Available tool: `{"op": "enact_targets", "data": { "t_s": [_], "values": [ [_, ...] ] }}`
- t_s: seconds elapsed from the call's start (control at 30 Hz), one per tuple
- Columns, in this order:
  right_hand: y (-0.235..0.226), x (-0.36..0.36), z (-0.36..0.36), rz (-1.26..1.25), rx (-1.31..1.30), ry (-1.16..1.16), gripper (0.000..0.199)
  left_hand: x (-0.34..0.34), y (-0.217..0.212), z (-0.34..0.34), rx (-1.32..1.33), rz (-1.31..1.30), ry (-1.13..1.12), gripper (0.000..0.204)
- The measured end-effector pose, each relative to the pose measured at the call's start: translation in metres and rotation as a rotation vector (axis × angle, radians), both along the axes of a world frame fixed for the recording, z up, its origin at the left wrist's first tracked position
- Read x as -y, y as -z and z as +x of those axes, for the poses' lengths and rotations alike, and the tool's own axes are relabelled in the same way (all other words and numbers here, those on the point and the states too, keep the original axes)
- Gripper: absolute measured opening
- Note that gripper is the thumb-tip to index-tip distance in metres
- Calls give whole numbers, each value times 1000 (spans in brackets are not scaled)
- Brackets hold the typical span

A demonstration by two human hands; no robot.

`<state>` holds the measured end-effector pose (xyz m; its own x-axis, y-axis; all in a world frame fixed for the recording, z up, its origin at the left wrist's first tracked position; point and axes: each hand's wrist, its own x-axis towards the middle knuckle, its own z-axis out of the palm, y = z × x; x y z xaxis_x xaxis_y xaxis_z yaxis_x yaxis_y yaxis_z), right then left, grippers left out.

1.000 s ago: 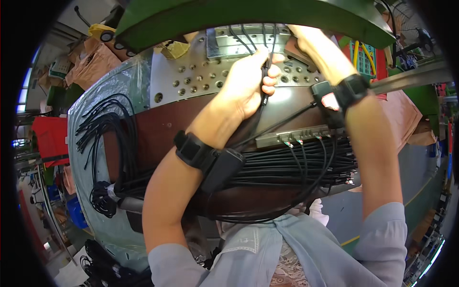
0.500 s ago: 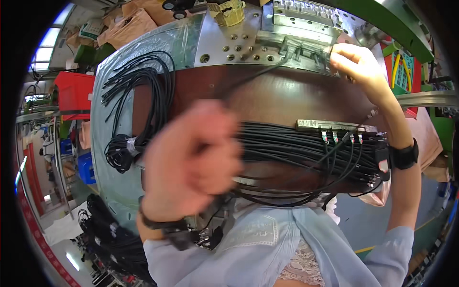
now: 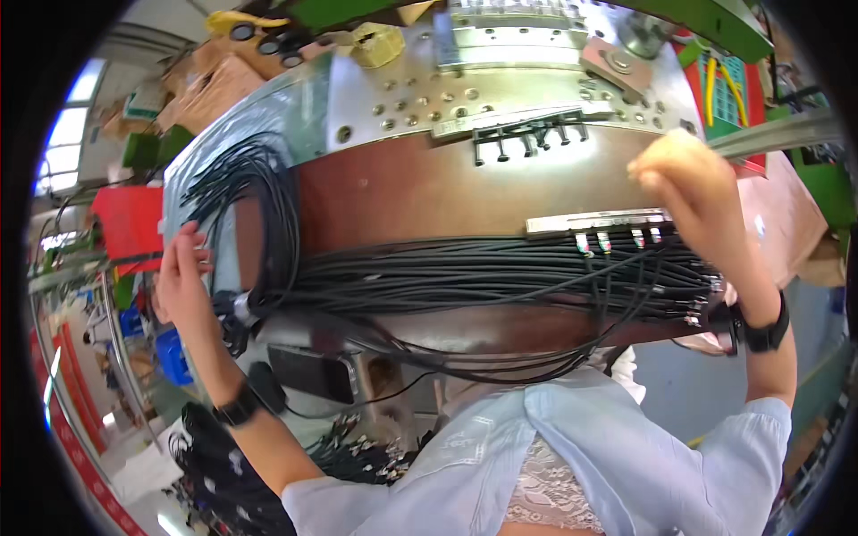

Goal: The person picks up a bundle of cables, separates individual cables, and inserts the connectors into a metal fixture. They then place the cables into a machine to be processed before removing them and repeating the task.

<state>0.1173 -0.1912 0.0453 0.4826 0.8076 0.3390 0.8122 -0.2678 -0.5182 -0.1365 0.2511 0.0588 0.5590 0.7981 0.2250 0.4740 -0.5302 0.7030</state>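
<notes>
At the far left, my left hand (image 3: 185, 272) has its fingers stretched out beside a curved bundle of black cables (image 3: 279, 201). Over the right side of the brown tabletop (image 3: 393, 192) hovers my right hand (image 3: 693, 183). Its fingers are curled in, hiding whatever they hold, if anything. A metal bar (image 3: 456, 129) with a black branched plastic piece (image 3: 532, 136) rests at the metal plate's front edge. Nearer me, another metal bar (image 3: 559, 225) has several cable ends with small metal connectors (image 3: 604, 243) along it. Long black cables (image 3: 429, 279) run across the table below it.
A metal plate with holes (image 3: 402, 100) fills the far side, with a metal block (image 3: 617, 67) and a yellowish container (image 3: 375, 45) on it. Red bins (image 3: 130, 219) stand left; yellow-handled pliers (image 3: 712, 94) lie far right. A dark flat device (image 3: 313, 373) sits below the table's near edge.
My left hand has swung from the middle to the far left and spread its fingers. My right hand has left the far metal piece and come nearer. The branched black piece now shows.
</notes>
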Motion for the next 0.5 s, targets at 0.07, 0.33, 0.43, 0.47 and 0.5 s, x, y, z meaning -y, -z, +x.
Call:
{"op": "enact_targets", "data": {
  "t_s": [0.07, 0.33, 0.43, 0.47, 0.5],
  "values": [
    [8, 23, -16, -46, -37, -113, 15, 101, 16, 30, 70, -138, 601, 28],
    [34, 47, -29, -108, 154, -27, 35, 180, 48, 104, 14, 258, 1072, 9],
    [35, 38, -29, 41, 184, 91, 29, 170, 59, 117, -165, 308, 1009, 7],
    [38, 34, -30, 9, 122, 35, 26, 170, 62, 119, -142, 301, 1011, 6],
    [42, 29, -29, -32, 129, 24, 26, 173, 64, 120, -136, 291, 1042, 6]
  ]
}}
